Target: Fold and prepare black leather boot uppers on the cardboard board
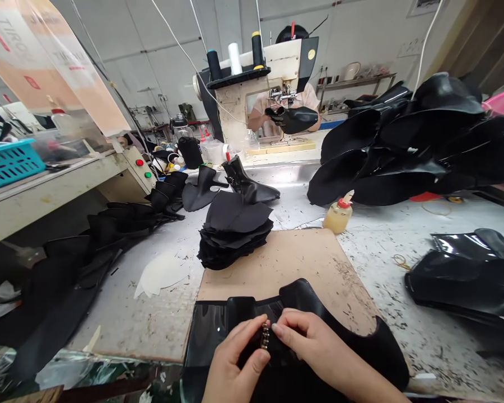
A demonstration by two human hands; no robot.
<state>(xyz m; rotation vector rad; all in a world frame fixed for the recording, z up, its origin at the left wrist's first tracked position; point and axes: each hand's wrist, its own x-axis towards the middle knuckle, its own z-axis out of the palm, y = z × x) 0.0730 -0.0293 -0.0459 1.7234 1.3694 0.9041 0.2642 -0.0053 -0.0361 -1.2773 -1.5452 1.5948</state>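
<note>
A small gold-and-dark metal piece (265, 337), ridged like a short chain or clasp, is pinched upright between the thumb and fingers of my left hand (237, 361). Close by its upper end, my right hand (308, 338) is closed, thumb against forefinger. Whatever those fingertips may hold is too small to make out. Under both hands lies a black leather shoe upper (306, 299), spread flat with a glossy panel at its left. It rests partly on a tan cutting board (315, 252).
Stacked black pieces (237, 224) stand beyond the hands, with a black boot (254, 187) behind. A glue bottle (338, 217) is right of them. Black uppers pile at right (403, 134). A sewing machine (256, 84) and a partly hidden person are at the back.
</note>
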